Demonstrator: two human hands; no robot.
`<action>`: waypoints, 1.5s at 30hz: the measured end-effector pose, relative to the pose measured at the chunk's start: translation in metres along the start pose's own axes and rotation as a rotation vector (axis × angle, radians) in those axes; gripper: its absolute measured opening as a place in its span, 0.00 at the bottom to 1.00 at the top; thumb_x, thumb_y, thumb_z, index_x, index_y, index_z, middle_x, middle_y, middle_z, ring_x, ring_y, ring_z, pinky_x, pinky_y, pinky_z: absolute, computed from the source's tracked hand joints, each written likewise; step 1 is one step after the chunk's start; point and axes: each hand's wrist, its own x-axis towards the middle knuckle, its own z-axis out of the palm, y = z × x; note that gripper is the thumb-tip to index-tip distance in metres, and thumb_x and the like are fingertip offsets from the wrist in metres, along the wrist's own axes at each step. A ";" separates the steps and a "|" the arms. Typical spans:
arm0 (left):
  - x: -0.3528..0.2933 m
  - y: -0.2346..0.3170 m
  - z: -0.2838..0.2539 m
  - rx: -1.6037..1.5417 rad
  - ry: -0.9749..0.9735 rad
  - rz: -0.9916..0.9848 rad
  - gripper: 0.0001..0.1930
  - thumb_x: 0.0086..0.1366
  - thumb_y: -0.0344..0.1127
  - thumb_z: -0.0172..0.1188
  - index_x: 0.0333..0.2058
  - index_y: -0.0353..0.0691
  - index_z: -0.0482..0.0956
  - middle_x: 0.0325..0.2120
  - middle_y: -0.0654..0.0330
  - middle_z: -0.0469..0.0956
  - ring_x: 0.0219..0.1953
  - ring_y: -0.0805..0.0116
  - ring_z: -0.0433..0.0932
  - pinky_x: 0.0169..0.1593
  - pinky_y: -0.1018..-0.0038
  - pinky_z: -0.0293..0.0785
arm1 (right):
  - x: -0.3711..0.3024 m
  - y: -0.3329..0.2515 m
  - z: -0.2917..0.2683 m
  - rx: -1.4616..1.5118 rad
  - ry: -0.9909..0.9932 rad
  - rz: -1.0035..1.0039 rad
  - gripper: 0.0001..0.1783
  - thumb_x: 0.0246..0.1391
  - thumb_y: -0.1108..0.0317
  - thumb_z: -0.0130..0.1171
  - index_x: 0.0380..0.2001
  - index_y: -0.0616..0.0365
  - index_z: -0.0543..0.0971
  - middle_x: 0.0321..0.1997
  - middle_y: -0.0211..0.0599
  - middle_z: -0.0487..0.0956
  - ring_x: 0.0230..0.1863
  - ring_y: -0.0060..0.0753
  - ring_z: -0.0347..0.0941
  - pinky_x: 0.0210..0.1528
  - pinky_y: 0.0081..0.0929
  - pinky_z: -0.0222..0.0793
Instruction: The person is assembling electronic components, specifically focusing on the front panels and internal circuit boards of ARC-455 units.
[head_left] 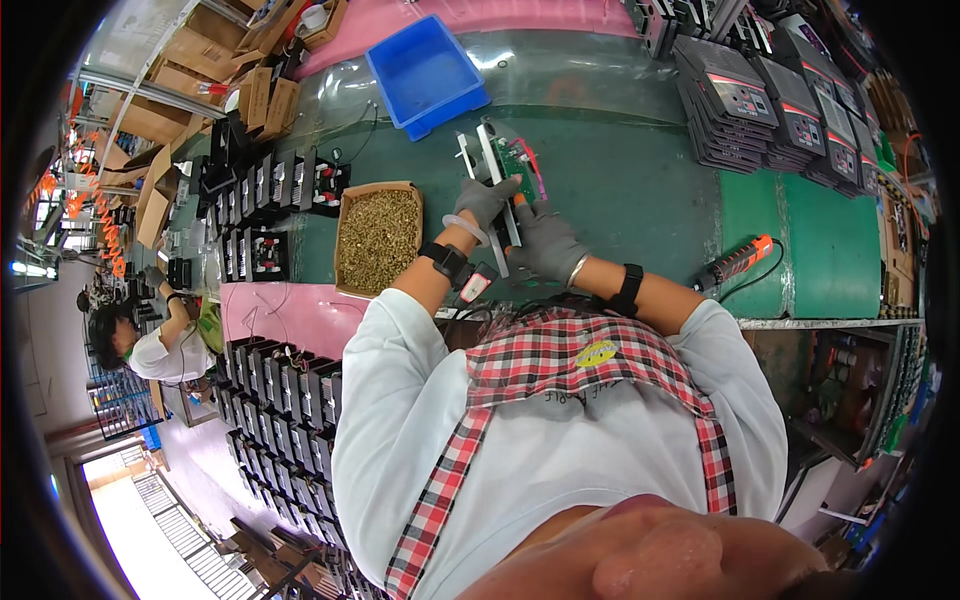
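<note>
Both my hands wear grey gloves and meet at the middle of the green work table. My left hand (pixel 484 203) closes around a metal bracket (pixel 487 157) made of long silver strips. A green circuit board (pixel 517 158) with red and purple wires shows at the bracket's far right side. My right hand (pixel 547 246) is against the near right side of the same bracket, its fingers bent around it. Exactly where its fingertips press is partly hidden. Left of my hands stands a cardboard box (pixel 345 200) of small brass-coloured screws.
Beyond my hands lies a blue plastic bin (pixel 428 80). An orange-and-black electric screwdriver (pixel 740 262) rests at right. Stacked dark panels (pixel 724 100) stand far right, black housings (pixel 262 190) at left. Another person (pixel 160 335) works at far left.
</note>
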 end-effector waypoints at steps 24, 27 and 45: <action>0.057 -0.092 -0.055 -0.512 -0.442 0.313 0.17 0.51 0.31 0.50 0.41 0.32 0.68 0.33 0.55 0.73 0.33 0.68 0.71 0.38 0.75 0.67 | 0.133 0.106 -0.066 0.146 0.133 -0.012 0.21 0.45 0.60 0.52 0.44 0.55 0.70 0.33 0.40 0.75 0.33 0.34 0.72 0.37 0.27 0.66; 0.071 -0.116 -0.057 -0.599 -0.452 0.331 0.18 0.51 0.30 0.51 0.42 0.31 0.66 0.35 0.57 0.71 0.34 0.70 0.71 0.37 0.76 0.68 | 0.161 0.080 -0.057 -0.051 0.184 -0.101 0.24 0.42 0.62 0.54 0.46 0.54 0.69 0.45 0.46 0.69 0.47 0.43 0.66 0.46 0.32 0.63; 0.048 -0.105 -0.051 -0.473 -0.328 0.290 0.29 0.49 0.42 0.58 0.45 0.30 0.61 0.38 0.56 0.69 0.38 0.68 0.68 0.43 0.74 0.64 | 0.282 0.063 -0.035 -0.563 -0.061 -0.192 0.18 0.38 0.69 0.54 0.39 0.50 0.74 0.45 0.34 0.71 0.39 0.38 0.72 0.32 0.35 0.70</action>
